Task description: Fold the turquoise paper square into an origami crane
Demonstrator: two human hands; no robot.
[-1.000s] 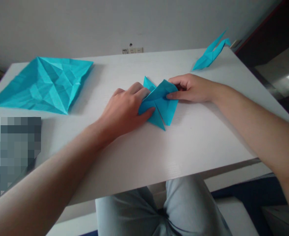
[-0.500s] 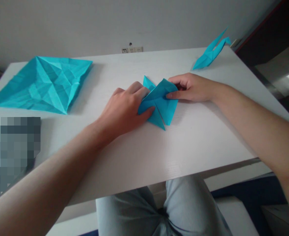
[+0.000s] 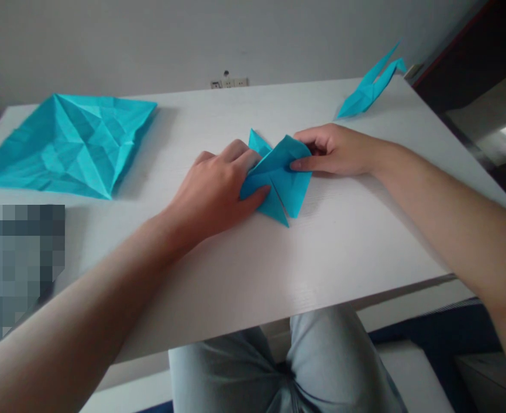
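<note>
Between my hands is a partly folded piece of blue origami paper (image 3: 293, 186), with pointed flaps at its near and far ends and a narrow slit down the near side. My left hand (image 3: 222, 183) grips its left part, thumb on top and fingers behind the raised flap. On the right edge, my right hand (image 3: 332, 150) pinches a lifted corner, its thumb on the near face and its fingertips partly hidden behind the paper.
A creased blue sheet (image 3: 81, 143) lies at the table's left. Toward the far right corner stands a folded blue paper crane (image 3: 367, 94). The white table (image 3: 244, 287) meets a wall with sockets (image 3: 229, 84). A pixelated patch covers something at lower left.
The view has shifted slightly, so the sheet and crane sit a little differently in frame. Both hands keep their hold on the origami paper, with hardly any visible movement.
</note>
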